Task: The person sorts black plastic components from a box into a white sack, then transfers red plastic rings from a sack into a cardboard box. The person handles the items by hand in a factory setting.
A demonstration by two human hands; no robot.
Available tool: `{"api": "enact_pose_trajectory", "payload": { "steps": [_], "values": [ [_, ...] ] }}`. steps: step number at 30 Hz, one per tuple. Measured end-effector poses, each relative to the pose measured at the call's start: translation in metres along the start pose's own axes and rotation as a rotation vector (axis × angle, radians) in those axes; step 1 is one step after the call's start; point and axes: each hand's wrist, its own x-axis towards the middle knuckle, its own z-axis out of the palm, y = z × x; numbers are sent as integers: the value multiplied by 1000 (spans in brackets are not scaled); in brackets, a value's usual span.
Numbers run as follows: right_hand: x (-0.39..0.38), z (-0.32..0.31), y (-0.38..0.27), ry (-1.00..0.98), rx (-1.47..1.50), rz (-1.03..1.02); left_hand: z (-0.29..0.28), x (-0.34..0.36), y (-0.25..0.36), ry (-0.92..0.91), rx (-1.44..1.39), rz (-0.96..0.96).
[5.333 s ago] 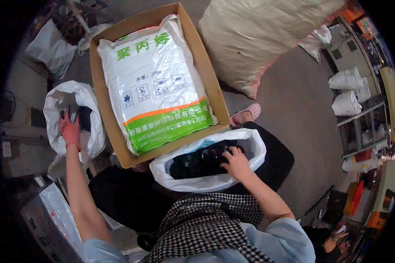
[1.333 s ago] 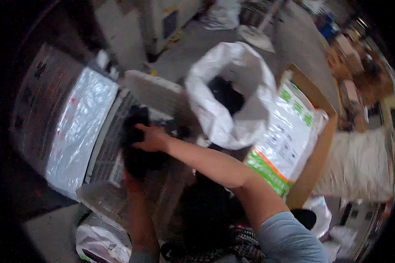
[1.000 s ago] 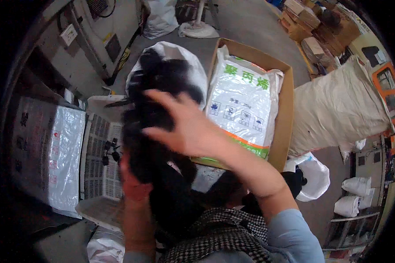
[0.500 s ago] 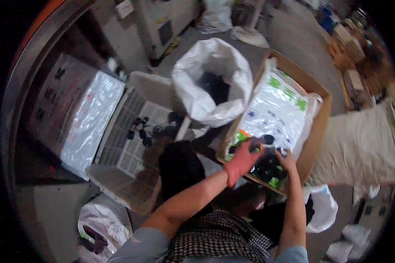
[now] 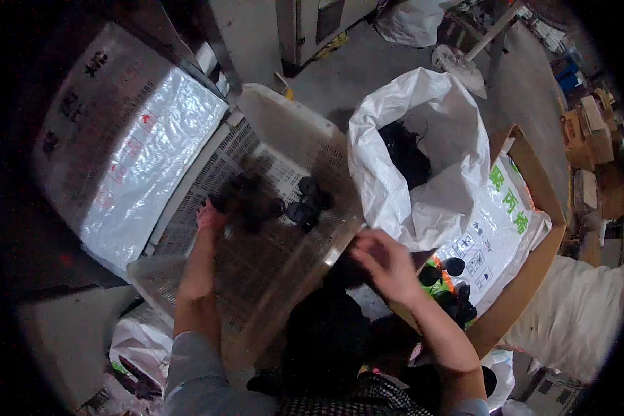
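My left hand (image 5: 211, 218), in a reddish glove, reaches into a pale slotted plastic crate (image 5: 295, 114). It is beside a smeared cluster of small black round parts (image 5: 249, 201); its fingers are too blurred to show a grip. More black parts (image 5: 306, 204) sit to the right on the crate floor. Bare and with fingers loosely apart, my right hand (image 5: 390, 267) hovers near the crate's right rim, and I see nothing in it. Several black parts (image 5: 454, 295) rest on a printed white plastic bag (image 5: 489, 246) in a cardboard box (image 5: 534, 284) to its right.
Beyond my right hand, an open white woven sack (image 5: 371, 163) holds black material (image 5: 405, 154). A plastic-wrapped package (image 5: 145, 145) stands left of the crate. Pale sacking (image 5: 575, 312) is right of the box, and a stuffed bag (image 5: 142, 347) lies at lower left.
Both hands have left the black parts on the bag in the box. My left hand has moved left into the crate, and my right hand toward its rim. The view has shifted left.
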Motion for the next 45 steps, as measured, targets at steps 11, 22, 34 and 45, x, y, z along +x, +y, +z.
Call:
{"api": "enact_pose_trajectory", "payload": {
  "steps": [11, 22, 34, 45],
  "values": [
    [256, 135, 243, -484, -790, 646, 43, 7, 96, -57, 112, 383],
    [271, 148, 337, -520, -823, 614, 180, -5, 117, -296, -698, 489],
    [236, 158, 139, -627, -794, 536, 111, -64, 125, -304, -1364, 218],
    [46, 64, -73, 219, -680, -439, -74, -284, 152, -533, -1850, 460]
  ]
}}
